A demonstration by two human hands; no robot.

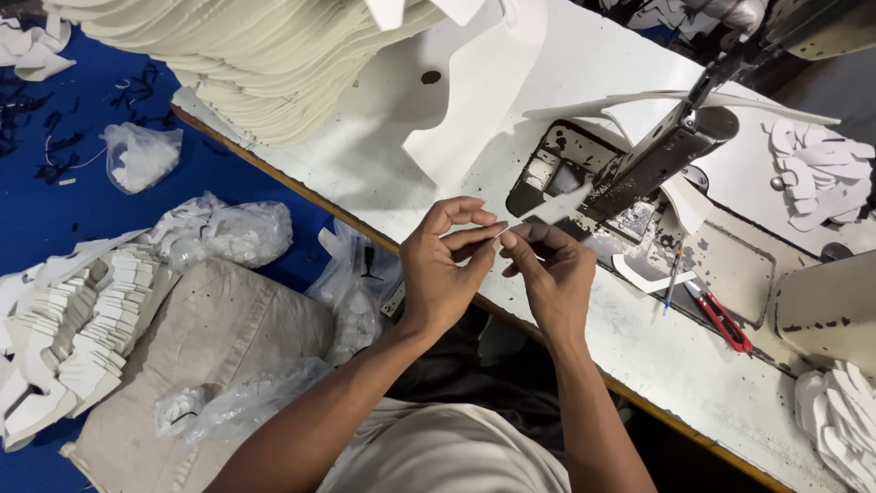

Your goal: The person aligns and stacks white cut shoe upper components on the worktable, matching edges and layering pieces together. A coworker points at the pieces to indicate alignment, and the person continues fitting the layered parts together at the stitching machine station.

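Both forearms rise from the near edge. Left hand (441, 265) and right hand (546, 269) meet fingertip to fingertip, pinched on a narrow white strip (553, 208) above the counter (639, 338) edge. Its far end reaches the presser foot (610, 187). Red-handled scissors (725, 319) lie right, well apart.

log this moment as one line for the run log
left hand: pinching white strip | right hand: pinching same strip | strip end: at sewing machine | red scissors: on table
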